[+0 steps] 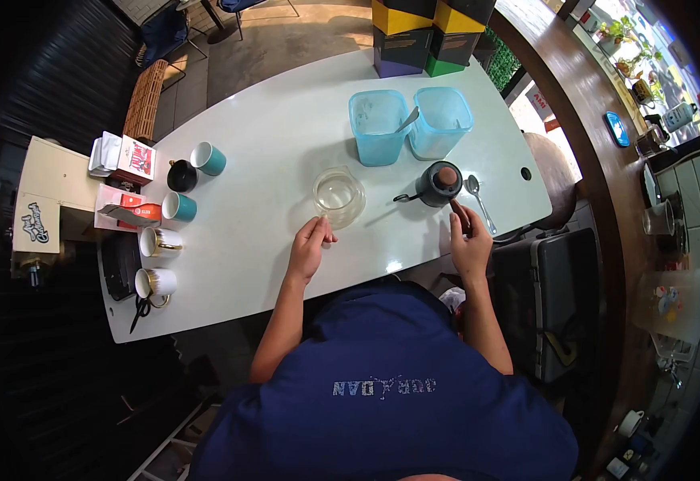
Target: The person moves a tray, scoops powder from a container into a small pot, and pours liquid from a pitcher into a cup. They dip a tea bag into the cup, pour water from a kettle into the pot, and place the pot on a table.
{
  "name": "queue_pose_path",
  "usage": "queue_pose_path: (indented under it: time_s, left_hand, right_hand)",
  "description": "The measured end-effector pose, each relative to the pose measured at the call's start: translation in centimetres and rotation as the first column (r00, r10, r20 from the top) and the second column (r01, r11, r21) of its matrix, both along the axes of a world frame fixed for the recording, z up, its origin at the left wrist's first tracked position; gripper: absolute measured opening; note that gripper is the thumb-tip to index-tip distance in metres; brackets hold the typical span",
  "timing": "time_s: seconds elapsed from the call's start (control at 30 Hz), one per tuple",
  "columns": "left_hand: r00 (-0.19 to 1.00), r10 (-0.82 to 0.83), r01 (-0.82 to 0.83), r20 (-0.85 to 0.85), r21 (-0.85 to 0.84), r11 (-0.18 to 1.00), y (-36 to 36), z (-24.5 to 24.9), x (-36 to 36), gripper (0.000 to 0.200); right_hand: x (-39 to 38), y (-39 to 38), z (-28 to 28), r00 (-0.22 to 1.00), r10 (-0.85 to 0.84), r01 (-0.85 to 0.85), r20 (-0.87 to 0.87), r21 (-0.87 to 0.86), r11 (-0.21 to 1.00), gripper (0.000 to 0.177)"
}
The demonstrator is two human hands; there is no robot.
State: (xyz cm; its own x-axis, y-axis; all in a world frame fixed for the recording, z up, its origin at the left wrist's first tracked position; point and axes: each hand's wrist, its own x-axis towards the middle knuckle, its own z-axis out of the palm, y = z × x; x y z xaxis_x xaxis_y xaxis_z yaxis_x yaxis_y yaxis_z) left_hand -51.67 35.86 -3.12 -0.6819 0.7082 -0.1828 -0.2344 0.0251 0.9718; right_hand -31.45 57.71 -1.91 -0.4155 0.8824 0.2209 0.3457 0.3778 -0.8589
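Note:
A clear glass coffee server [338, 195] stands on the white table, left of the middle. My left hand [310, 247] is closed at its near side, the fingers pinched on its small handle. To the right stands a dark gooseneck kettle [438, 191] with a brown lid knob and a thin spout pointing left. My right hand [471, 244] is closed round the kettle's brown handle. A metal spoon [480, 204] lies just right of the kettle. Behind it are two blue translucent containers [379, 144] [439, 140], with a spoon or scoop leaning in the left one.
Several cups, including a teal cup [179, 207] and a white mug [155, 282], line the table's left side near black scissors [140, 311]. Tall dark boxes [403, 48] stand at the far edge. A wooden counter [598, 120] runs along the right.

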Motion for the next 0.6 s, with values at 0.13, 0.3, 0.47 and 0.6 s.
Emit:
queue_pose_path:
  time_s: [0.13,0.3,0.47,0.6]
  left_hand:
    - [1.0,-0.024,0.024,-0.001,-0.012,1.0,0.0,0.4,-0.1,0.033]
    - [0.996,-0.067,0.063,-0.051,-0.073,0.995,-0.4,0.6,-0.6,0.032]
    - [0.994,-0.084,0.074,-0.068,-0.139,0.988,-0.9,1.0,-1.4,0.031]
    - [0.986,-0.121,0.109,-0.114,-0.107,0.988,-1.2,0.6,-1.8,0.033]
  right_hand:
    - [0.2,0.2,-0.2,0.999,0.034,-0.035,-0.016,-0.051,0.998,0.031]
    - [0.6,1.2,2.4,1.0,0.024,-0.024,0.001,0.173,0.985,0.049]
    - [-3.7,2.0,7.7,0.997,0.031,-0.016,-0.075,0.194,0.981,0.041]
    - [-9.5,1.9,9.7,0.986,0.137,-0.127,-0.093,0.11,0.986,0.038]
